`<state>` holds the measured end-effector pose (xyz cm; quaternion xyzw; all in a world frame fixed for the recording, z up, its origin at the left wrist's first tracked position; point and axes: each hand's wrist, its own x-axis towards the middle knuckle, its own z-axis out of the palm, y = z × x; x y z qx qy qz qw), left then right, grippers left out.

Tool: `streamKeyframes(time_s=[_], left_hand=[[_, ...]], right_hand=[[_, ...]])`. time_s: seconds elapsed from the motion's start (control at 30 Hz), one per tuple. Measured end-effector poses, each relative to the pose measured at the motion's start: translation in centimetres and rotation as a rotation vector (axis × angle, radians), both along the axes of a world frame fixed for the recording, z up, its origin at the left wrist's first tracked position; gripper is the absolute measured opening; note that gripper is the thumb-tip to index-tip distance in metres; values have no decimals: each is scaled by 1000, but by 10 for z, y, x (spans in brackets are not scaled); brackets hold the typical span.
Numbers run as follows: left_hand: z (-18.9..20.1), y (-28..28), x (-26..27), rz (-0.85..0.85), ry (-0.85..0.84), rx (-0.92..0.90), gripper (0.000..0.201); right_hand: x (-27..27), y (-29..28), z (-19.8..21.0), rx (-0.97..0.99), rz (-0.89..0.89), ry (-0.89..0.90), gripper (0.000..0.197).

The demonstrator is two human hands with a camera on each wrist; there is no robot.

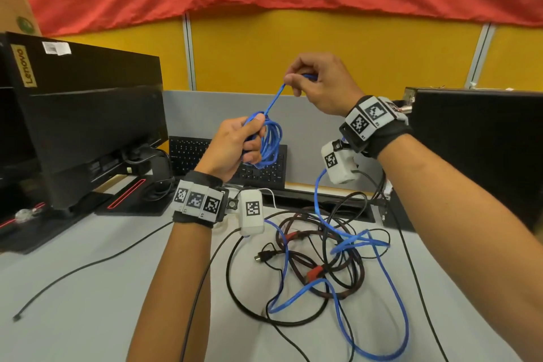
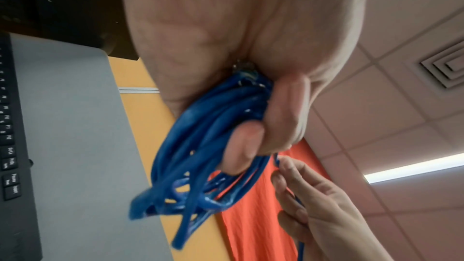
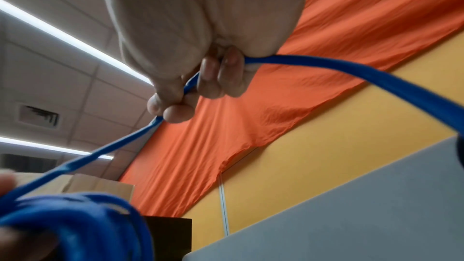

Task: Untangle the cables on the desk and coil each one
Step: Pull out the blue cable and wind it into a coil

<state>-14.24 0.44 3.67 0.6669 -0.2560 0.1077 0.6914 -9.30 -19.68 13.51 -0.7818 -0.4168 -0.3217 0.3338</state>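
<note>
Grey worktop (image 1: 88,273) with tangled cables (image 1: 323,258) | left hand (image 1: 232,147) grips blue cable (image 1: 271,141) coil above keyboard (image 1: 188,153) | right hand (image 1: 320,82) pinches its strand, higher.

I find the head view evenly and brightly lit from overhead, with soft shadows under the cable pile (image 1: 323,261) on the desk (image 1: 88,288) and wide-angle bending at the edges. In both wrist views, ceiling light strips (image 3: 70,37) glare white. The blue coil (image 2: 200,156) is motion-blurred, and the near palms are out of focus.
</note>
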Motion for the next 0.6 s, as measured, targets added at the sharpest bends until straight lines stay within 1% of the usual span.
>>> streamKeyframes(time_s=[0.1,0.2,0.23,0.3,0.37,0.43,0.47,0.5,0.53,0.6], left_hand=[[-1,2,-2,-28,22,25,32],[-3,1,-1,8,19,-3,32],[-3,1,0,29,9,-48,33],[-3,6,3,89,10,-185,34],[-2,15,6,171,34,-317,35],[-1,25,10,271,34,-362,35],[-2,28,11,325,23,-353,35],[-3,29,14,386,6,-331,36],[-3,29,16,461,-13,-299,37],[-6,26,21,661,-47,-208,40]], right_hand=[[10,-8,4,50,-80,-31,16],[19,-11,6,42,-197,-11,19],[23,-11,5,11,-260,-11,21],[30,-12,1,-117,-375,20,22],[35,-18,-4,-280,-400,114,28],[39,-25,-7,-388,-389,203,42],[39,-29,-7,-384,-379,223,48],[38,-31,-4,-329,-358,228,51],[36,-33,2,-232,-315,220,51],[24,-33,17,51,-176,171,43]])
